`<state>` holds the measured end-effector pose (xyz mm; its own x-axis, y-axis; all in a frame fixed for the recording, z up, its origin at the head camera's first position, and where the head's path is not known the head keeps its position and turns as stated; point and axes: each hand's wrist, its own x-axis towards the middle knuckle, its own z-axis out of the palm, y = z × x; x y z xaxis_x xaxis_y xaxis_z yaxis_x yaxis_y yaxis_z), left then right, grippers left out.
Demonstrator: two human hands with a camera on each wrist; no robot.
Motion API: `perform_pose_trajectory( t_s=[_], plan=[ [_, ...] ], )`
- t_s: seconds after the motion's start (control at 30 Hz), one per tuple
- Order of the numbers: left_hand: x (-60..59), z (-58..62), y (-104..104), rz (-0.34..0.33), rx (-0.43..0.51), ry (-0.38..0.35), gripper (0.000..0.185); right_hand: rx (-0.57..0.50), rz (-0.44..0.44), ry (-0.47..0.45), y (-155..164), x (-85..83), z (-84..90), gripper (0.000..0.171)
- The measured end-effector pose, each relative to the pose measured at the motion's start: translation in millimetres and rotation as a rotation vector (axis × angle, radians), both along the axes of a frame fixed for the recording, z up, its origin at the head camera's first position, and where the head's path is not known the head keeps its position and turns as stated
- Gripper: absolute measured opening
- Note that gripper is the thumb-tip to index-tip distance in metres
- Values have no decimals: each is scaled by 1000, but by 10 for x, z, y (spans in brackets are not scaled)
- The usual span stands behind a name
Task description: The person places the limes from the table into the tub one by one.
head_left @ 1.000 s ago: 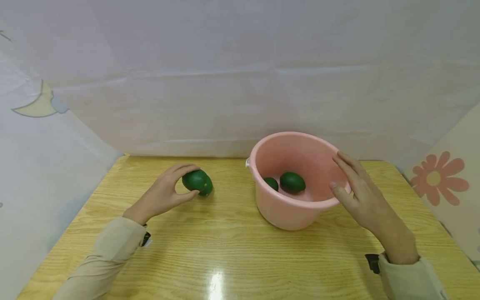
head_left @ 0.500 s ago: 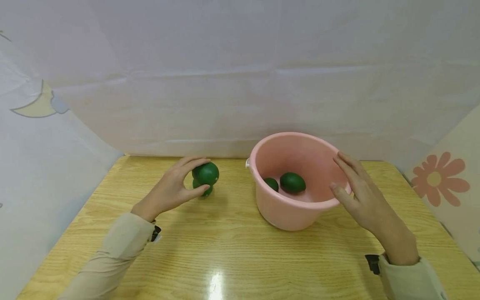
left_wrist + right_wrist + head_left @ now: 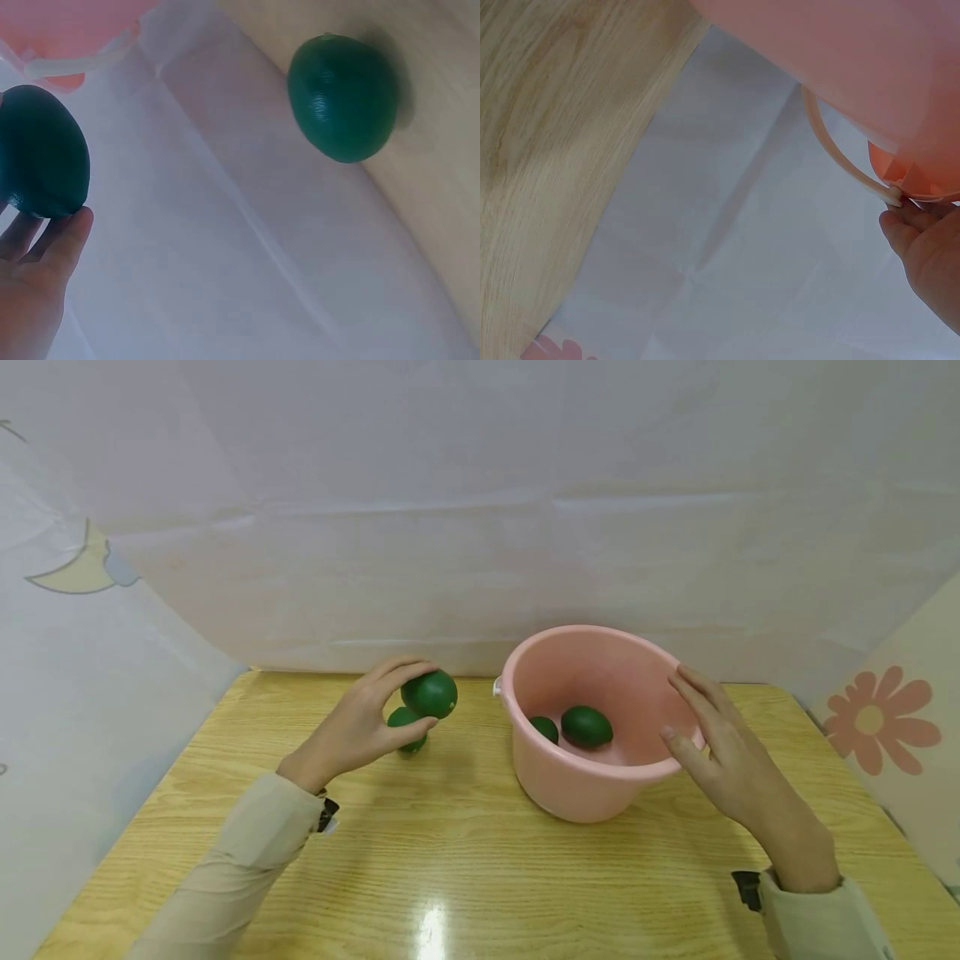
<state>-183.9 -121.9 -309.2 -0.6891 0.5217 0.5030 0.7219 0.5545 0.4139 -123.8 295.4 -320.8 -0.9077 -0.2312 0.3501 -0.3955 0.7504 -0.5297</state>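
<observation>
My left hand (image 3: 363, 722) grips a green lime (image 3: 431, 694) between thumb and fingers, lifted off the table. Below and just behind it in the head view, a second lime (image 3: 407, 729) lies on the wood, partly covered. The left wrist view has the held lime (image 3: 41, 154) at its left edge and the lying lime (image 3: 343, 97) at upper right. A pink bucket (image 3: 573, 789) stands to the right, with two limes inside: one whole lime (image 3: 587, 727) and one lime (image 3: 545, 728) partly hidden by the rim. My right hand (image 3: 738, 768) holds the bucket's right rim.
The wooden table (image 3: 480, 893) runs back to a pale cloth backdrop (image 3: 420, 568). The bucket's pale handle (image 3: 840, 154) hangs along its outer side in the right wrist view. A white handle joint (image 3: 497, 687) juts from the left rim.
My left hand has carried its lime up and to the right, uncovering more of the lime on the table. The right hand and the bucket have stayed in place.
</observation>
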Motion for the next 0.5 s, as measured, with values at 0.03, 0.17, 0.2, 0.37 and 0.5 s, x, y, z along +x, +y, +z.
perform_pose_trajectory(
  t_s=[0.03,0.17,0.2,0.37,0.5],
  plan=[
    [-4,16,17,-1,1,5,61,2,1,2,2,1,1,65],
    [-10,79,82,-11,-6,15,61,4,1,4,6,1,1,65],
    [-13,91,96,-13,-10,14,61,4,2,5,6,1,2,65],
    [-31,157,172,-34,-16,25,62,1,4,8,1,-2,5,65],
    [-56,206,244,-63,-4,39,60,0,2,12,1,-1,7,65]
  ],
)
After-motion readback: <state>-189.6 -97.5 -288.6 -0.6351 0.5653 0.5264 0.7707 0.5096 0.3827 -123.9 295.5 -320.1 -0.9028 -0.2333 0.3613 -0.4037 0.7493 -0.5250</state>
